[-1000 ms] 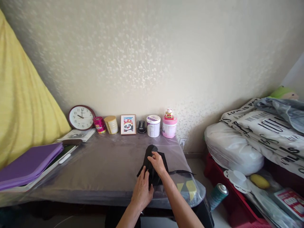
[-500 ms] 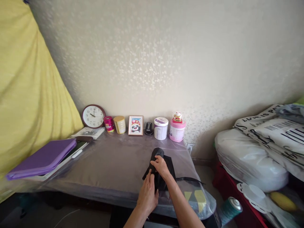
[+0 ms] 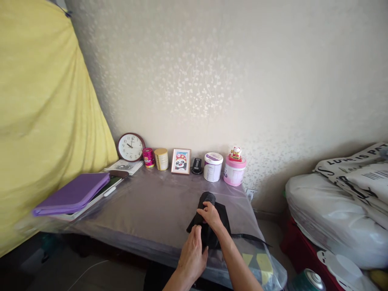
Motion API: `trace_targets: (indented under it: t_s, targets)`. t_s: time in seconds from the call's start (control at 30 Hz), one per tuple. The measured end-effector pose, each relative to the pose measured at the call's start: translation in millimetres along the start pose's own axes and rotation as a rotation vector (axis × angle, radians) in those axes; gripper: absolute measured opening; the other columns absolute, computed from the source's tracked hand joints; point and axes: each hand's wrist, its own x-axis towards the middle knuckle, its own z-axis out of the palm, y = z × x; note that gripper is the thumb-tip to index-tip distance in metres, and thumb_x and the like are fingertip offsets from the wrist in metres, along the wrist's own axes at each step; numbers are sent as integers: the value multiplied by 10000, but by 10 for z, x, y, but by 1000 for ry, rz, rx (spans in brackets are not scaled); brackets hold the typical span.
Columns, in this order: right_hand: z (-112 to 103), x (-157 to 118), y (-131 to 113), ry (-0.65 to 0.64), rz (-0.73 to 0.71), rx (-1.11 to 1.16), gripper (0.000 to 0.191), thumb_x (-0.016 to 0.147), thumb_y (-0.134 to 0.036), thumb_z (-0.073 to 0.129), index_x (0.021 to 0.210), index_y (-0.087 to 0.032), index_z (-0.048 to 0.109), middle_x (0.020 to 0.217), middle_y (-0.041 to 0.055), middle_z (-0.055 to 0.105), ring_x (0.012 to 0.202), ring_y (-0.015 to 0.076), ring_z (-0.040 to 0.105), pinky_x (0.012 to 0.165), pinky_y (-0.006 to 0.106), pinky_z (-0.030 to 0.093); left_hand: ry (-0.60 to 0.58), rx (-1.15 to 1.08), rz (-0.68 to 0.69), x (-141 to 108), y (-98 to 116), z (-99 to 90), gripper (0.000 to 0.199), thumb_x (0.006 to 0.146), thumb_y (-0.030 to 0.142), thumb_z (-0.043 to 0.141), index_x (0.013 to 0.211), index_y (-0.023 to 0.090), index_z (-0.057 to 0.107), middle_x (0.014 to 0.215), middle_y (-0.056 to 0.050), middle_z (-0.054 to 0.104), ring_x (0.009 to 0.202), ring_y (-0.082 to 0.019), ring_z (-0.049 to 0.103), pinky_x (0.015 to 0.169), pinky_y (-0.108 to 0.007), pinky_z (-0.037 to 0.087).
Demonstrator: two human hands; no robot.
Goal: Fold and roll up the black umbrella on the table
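Note:
A black cloth bundle lies near the right front edge of the table. A rounded, rolled part forms its far end, and flat cloth spreads out on its right. I cannot make out its exact kind. My right hand is closed on the rolled part, thumb and fingers pinching it from above. Closer to me, my left hand grips the near left side of the cloth, its fingertips partly hidden. From the bundle, a thin black strap trails right over the plastic-covered table.
Along the wall stand a clock, tins, a framed panda picture and two tubs, one topped by a figurine. A purple folder lies left. A spray can and a white bag are beyond the right edge.
The view has shifted left, so things sit further right in it. My left hand has drawn slightly back from my right hand along the cloth. Both hands stay on the bundle.

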Motion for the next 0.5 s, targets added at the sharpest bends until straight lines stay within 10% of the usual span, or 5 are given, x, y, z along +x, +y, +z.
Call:
trace_targets:
  t_s: [0.5]
  targets:
    - [23, -95, -212, -172, 10, -69, 528, 689, -177, 586, 1184, -113, 414, 572, -53, 610, 499, 121, 598, 473, 205, 405, -101, 133, -2, 3, 68, -126, 673, 747, 134, 442, 1379, 219, 230, 1285, -135, 386, 1083, -222, 502, 908, -322, 421]
